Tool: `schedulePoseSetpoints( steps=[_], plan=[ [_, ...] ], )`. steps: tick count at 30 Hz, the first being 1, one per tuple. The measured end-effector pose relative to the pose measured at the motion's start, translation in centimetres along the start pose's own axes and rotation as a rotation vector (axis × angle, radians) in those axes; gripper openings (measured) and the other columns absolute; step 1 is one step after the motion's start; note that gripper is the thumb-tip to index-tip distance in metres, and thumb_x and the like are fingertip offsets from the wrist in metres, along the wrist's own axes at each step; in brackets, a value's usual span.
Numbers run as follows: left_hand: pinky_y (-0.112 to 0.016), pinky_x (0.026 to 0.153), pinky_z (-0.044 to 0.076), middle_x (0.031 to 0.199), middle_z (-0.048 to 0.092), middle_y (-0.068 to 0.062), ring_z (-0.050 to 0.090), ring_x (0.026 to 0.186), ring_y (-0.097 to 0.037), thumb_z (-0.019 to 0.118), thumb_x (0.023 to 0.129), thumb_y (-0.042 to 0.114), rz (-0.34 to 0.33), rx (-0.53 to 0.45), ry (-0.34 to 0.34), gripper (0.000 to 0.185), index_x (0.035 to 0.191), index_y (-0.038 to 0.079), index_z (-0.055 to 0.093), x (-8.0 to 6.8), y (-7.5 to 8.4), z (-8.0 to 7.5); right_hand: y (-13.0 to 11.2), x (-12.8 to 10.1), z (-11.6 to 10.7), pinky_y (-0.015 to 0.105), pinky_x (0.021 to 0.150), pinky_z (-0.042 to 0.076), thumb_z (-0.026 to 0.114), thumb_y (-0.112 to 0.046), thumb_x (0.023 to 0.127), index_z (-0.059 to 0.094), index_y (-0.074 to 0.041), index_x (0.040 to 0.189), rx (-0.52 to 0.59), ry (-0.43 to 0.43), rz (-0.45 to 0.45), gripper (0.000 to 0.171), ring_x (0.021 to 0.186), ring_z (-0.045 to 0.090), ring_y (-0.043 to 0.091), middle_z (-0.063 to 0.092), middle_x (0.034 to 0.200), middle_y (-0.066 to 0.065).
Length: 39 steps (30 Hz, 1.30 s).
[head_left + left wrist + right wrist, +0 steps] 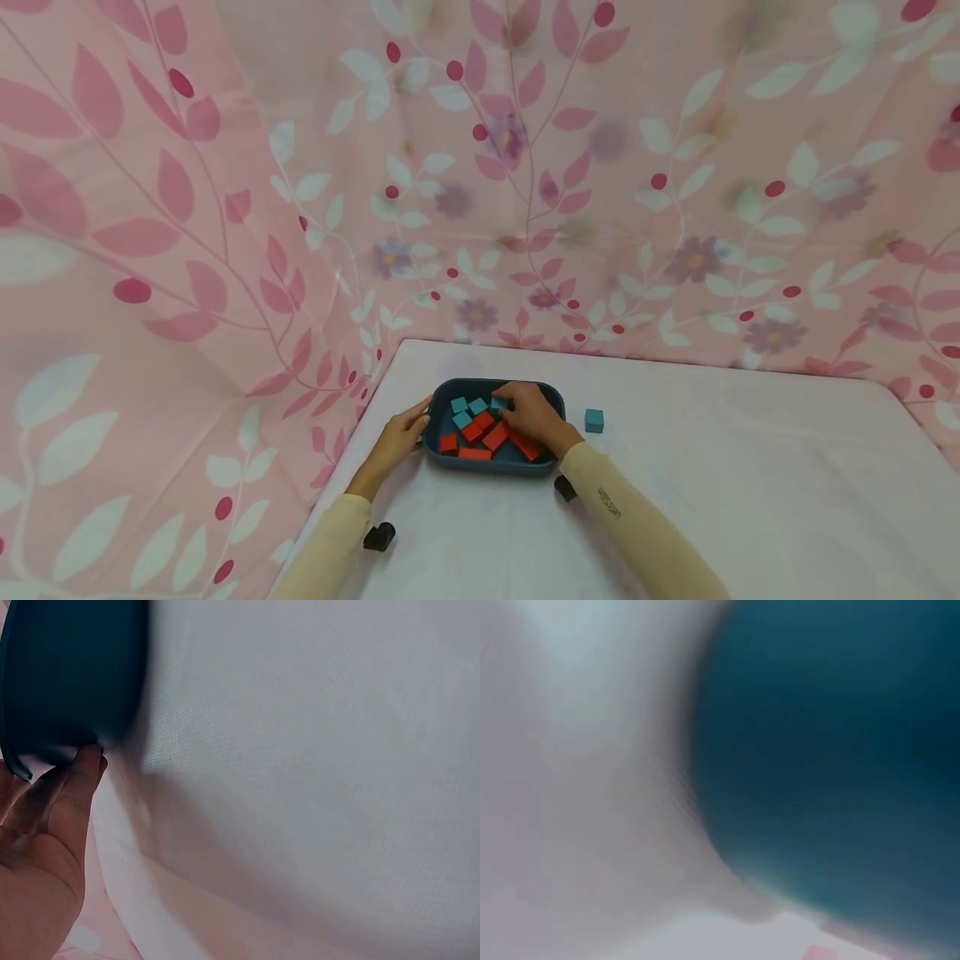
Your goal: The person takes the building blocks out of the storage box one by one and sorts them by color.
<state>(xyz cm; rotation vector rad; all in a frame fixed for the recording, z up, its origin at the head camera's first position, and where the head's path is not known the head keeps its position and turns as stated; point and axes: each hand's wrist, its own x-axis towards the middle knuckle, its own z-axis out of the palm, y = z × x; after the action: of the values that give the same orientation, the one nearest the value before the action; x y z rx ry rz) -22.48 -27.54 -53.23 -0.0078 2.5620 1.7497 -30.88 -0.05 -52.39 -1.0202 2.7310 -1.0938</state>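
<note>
A dark blue tray (495,468) with rounded corners lies on the white table, holding several red and teal blocks. My left hand (397,437) grips its left end; in the left wrist view the fingers (75,799) meet the tray's end wall (75,682) and lip. Reaching in over the right side, my right hand (528,410) pinches a teal block (498,403) near the back wall. Its palm and wrist cover part of the tray. Red blocks (495,437) sit mostly toward the front, teal blocks (461,420) toward the back left. The right wrist view shows only the tray's blurred outer wall (817,765).
A single teal block (594,421) lies on the table (750,467) just right of the tray. Pink floral cloth (600,208) hangs behind the table and along its left side. Black wrist cameras (379,537) sit under both sleeves.
</note>
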Motion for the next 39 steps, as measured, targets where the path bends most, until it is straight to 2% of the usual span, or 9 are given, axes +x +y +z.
schedulePoseSetpoints(
  steps=[4, 11, 23, 33, 39],
  plan=[
    [-0.044, 0.085, 0.054, 0.144, 0.048, -0.016, 0.057, 0.116, -0.029, 0.053, 0.102, 0.016, 0.001, -0.001, -0.011, 0.047, 0.148, 0.019, 0.044, -0.1, -0.1, 0.0, -0.2, -0.6, -1.4, 0.039, 0.097, 0.049, 0.072, -0.006, 0.087, 0.068, -0.006, 0.122, 0.005, 0.03, 0.02, 0.035, 0.109, 0.06, 0.019, 0.067, 0.117, 0.006],
    [-0.048, 0.088, 0.052, 0.146, 0.045, -0.017, 0.052, 0.124, -0.035, 0.05, 0.103, 0.014, 0.017, -0.02, -0.021, 0.047, 0.149, 0.018, 0.043, -0.1, 0.2, -0.1, -0.4, -1.7, -4.8, 0.038, 0.089, 0.054, 0.075, -0.002, 0.083, 0.071, -0.003, 0.115, 0.023, 0.151, -0.021, 0.033, 0.1, 0.063, 0.019, 0.068, 0.11, 0.007],
    [-0.045, 0.088, 0.052, 0.146, 0.046, -0.015, 0.056, 0.12, -0.031, 0.051, 0.103, 0.016, -0.015, 0.003, -0.012, 0.047, 0.149, 0.023, 0.043, -0.1, -0.1, 0.0, 1.3, -4.9, -10.0, 0.044, 0.089, 0.053, 0.073, 0.002, 0.084, 0.069, 0.001, 0.116, -0.009, 0.192, 0.039, 0.032, 0.103, 0.064, 0.025, 0.068, 0.111, 0.01],
    [-0.044, 0.087, 0.053, 0.147, 0.045, -0.013, 0.057, 0.113, -0.027, 0.051, 0.103, 0.018, -0.019, 0.034, -0.001, 0.047, 0.149, 0.023, 0.043, -0.1, -0.1, 0.0, 4.1, -8.1, -11.5, 0.045, 0.089, 0.053, 0.072, 0.002, 0.084, 0.068, 0.002, 0.115, -0.038, 0.212, 0.094, 0.032, 0.103, 0.065, 0.029, 0.067, 0.112, 0.012],
    [-0.046, 0.088, 0.053, 0.145, 0.045, -0.019, 0.058, 0.105, -0.028, 0.05, 0.103, 0.015, -0.001, 0.013, -0.017, 0.047, 0.149, 0.017, 0.042, -0.2, 0.2, 0.0, 5.6, -9.8, -11.4, 0.045, 0.09, 0.051, 0.071, 0.002, 0.085, 0.067, 0.002, 0.117, -0.027, 0.216, 0.154, 0.033, 0.104, 0.064, 0.031, 0.066, 0.114, 0.015]
  ],
)
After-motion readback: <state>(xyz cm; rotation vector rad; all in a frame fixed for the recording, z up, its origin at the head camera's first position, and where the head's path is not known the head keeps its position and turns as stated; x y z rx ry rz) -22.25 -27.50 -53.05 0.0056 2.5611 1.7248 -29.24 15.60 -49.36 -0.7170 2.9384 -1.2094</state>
